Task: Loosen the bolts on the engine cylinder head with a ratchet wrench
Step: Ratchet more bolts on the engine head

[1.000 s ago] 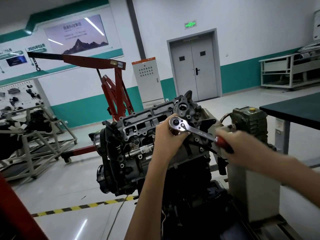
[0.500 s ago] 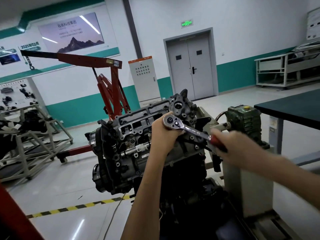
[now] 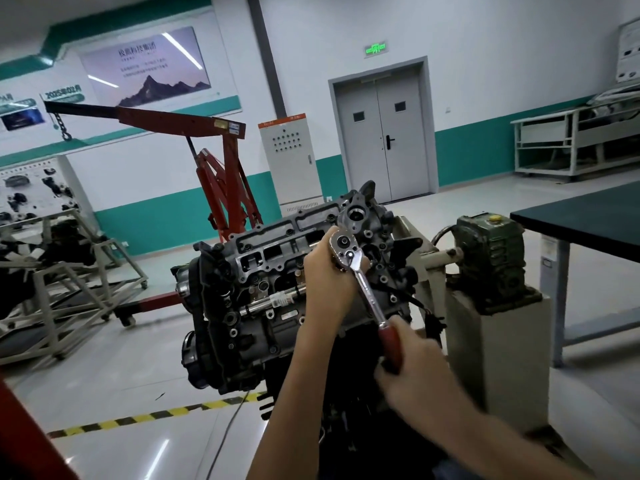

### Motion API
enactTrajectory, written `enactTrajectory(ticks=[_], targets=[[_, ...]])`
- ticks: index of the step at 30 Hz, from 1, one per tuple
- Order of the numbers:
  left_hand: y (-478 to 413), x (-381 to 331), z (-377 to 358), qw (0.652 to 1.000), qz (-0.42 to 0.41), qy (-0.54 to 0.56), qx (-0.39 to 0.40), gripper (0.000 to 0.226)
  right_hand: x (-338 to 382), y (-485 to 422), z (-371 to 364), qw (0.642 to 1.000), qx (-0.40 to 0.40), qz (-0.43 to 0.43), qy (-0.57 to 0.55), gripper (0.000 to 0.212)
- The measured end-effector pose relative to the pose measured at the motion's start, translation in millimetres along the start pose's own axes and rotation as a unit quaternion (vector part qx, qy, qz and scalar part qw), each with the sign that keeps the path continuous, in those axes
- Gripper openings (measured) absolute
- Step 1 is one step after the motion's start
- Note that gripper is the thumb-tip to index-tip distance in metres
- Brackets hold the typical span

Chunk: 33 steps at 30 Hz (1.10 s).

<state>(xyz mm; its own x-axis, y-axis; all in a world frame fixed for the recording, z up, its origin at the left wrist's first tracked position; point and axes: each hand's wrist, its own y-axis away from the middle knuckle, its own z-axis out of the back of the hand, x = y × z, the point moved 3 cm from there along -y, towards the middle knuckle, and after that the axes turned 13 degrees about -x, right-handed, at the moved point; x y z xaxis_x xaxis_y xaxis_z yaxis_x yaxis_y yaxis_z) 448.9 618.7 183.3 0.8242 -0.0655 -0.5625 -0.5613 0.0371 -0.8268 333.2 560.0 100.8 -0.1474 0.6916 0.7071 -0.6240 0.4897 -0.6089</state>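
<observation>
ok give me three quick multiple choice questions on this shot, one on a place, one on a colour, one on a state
1. Where is the ratchet wrench head? A on the engine cylinder head B on the floor C on the dark table
2. What colour is the wrench grip? A blue B red C yellow
3. What is the right hand doing? A hanging idle B pressing the table C gripping the wrench grip
Answers: 1 A, the left hand steadies it there; 2 B, red shows above the fist; 3 C, fingers wrap it

"2025年02月" on a green wall label (image 3: 62,95); poster (image 3: 145,64) and exit sign (image 3: 375,48) lettering too blurred.
</observation>
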Motion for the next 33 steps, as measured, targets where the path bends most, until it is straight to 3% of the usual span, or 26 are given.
enactTrajectory(ticks=[3, 6, 9, 13, 15, 18, 21, 23, 25, 28, 30, 33], targets=[[1, 3, -1, 0.998, 0.034, 0.035, -0.025, 0.04, 18, 19, -38, 0.995, -0.008, -0.061, -0.08, 0.032], [-4, 8, 3, 0.997, 0.059, 0.037, 0.016, 0.039, 14, 13, -30, 0.996, 0.003, -0.047, -0.074, 0.033], [-8, 13, 4, 0.995, 0.086, 0.018, 0.035, 0.042, -7, -13, 9, 0.998, 0.051, 0.033, 0.03, 0.036], [-8, 7, 5, 0.996, 0.064, 0.026, 0.064, 0.044, -20, -76, 64, 0.958, 0.134, 0.164, 0.194, 0.036], [-8, 5, 6, 0.995, 0.063, 0.034, 0.068, 0.044, -13, -106, 80, 0.929, 0.126, 0.236, 0.257, 0.028], [-8, 7, 8, 0.995, 0.067, 0.021, 0.066, 0.041, -1, -124, 88, 0.905, 0.054, 0.307, 0.289, 0.015], [0, 7, 9, 0.998, 0.027, 0.019, 0.051, 0.025, -15, -101, 73, 0.939, 0.075, 0.219, 0.255, 0.019], [3, 4, 7, 1.0, -0.001, 0.022, 0.018, 0.024, -19, -65, 54, 0.972, 0.101, 0.13, 0.167, 0.026], [5, 3, 2, 0.999, -0.004, 0.031, -0.007, 0.03, -10, -28, 29, 0.994, 0.054, 0.072, 0.067, 0.038], [5, 0, -3, 0.999, 0.019, 0.044, -0.012, 0.037, 10, 10, -14, 0.997, -0.01, -0.037, -0.059, 0.033], [4, 2, -1, 0.998, 0.025, 0.058, -0.011, 0.038, 20, 19, -32, 0.994, -0.008, -0.054, -0.1, 0.032], [-1, 4, 2, 0.998, 0.048, 0.04, 0.008, 0.044, 14, 7, -15, 0.997, 0.011, -0.02, -0.071, 0.038]])
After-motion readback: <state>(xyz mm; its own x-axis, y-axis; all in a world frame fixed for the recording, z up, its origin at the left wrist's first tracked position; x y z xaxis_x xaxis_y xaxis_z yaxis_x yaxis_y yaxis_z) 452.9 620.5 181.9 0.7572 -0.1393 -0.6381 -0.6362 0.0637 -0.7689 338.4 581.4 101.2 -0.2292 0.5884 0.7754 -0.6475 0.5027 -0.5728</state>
